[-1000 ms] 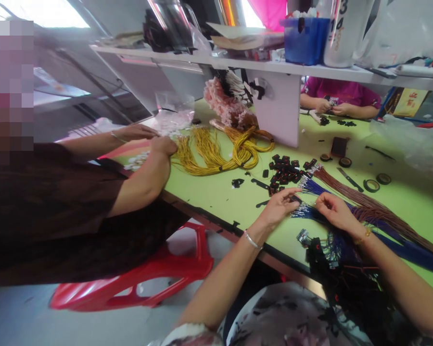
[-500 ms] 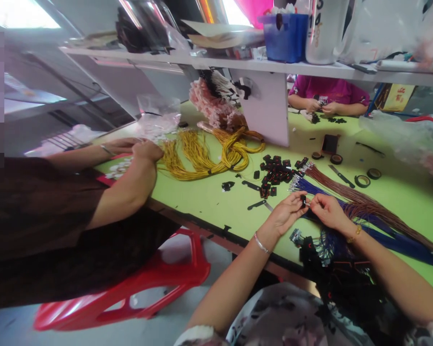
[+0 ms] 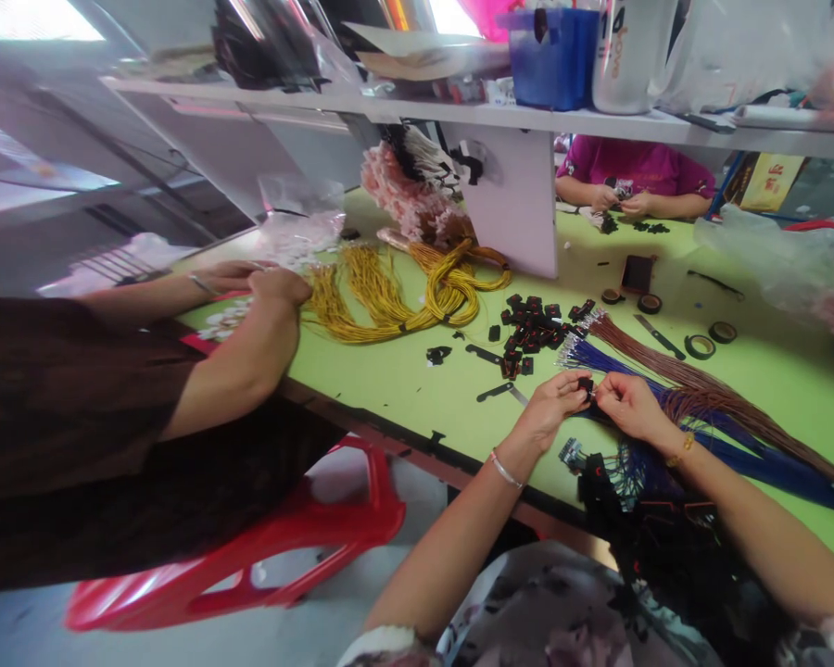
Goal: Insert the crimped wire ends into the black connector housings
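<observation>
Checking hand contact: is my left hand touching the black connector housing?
Touching. The head view shows the left hand holding the black connector housing in its fingers.

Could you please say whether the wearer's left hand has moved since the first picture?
Yes: the left hand has shifted rightward, judged against the black connector pile.

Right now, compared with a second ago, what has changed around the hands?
The left hand has moved rightward, bringing its black connector close to the right hand; earlier the gap was wider. Whether the right hand grips a wire is too small to tell. The black pile, yellow wires and brown wires lie as they were.
</observation>
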A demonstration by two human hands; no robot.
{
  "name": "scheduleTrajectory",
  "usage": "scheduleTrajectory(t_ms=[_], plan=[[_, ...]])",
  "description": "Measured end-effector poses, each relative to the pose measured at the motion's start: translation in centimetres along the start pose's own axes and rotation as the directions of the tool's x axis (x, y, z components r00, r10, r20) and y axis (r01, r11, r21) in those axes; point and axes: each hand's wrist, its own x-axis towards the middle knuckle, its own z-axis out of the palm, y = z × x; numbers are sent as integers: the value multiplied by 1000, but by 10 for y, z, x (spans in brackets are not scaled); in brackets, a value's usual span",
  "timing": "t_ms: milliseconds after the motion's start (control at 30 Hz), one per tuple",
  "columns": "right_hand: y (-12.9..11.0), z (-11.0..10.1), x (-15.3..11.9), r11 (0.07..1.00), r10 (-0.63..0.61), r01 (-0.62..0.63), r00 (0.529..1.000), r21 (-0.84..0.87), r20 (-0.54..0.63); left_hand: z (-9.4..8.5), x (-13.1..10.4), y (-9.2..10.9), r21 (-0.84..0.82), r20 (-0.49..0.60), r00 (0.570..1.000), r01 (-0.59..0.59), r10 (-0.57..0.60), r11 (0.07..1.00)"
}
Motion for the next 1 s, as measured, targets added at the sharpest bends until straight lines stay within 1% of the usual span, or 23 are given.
scheduleTrajectory(t_ms=[100,200,267,333,400,500,533,567,600,667,733,833,1000], plan=[[0,1,-1,996,-68,69,998,-63,12,4,-3,-3,100,-65,997,-45,51,994],[-2,-1,-2,987,-124,128,991,-94,54,7,-4,-5,94,-127,991,-31,43,995],[-2,-1,-3,989,-104,111,992,-100,76,8,-4,-6,79,-138,990,-25,36,997],[-2,0,-3,990,-62,69,996,-122,64,9,-4,-8,77,-143,989,-32,43,996],[0,1,-2,989,-48,55,997,-141,59,10,-4,-11,88,-155,986,-45,58,995],[5,-7,10,986,-75,89,992,-142,97,10,-3,-10,112,-156,986,-42,59,993],[7,-11,16,983,-75,88,993,-159,88,9,-3,-8,119,-154,987,-38,56,992],[10,-16,24,976,-63,73,997,-204,54,10,-3,-6,123,-152,987,-38,56,992],[13,-20,32,960,-43,41,999,-278,-1,10,-3,-4,124,-148,987,-40,58,992],[20,-25,48,887,-5,-35,996,-461,-85,12,-3,1,118,-118,991,-44,58,992],[26,-26,60,803,42,-86,995,-590,-89,15,-3,4,106,-75,996,-41,49,994],[29,-25,68,733,90,-100,995,-673,-50,17,-2,4,75,-55,998,-25,29,997],[22,-32,65,680,79,-97,995,-726,-59,15,2,-4,3,-95,995,-25,25,1000]])
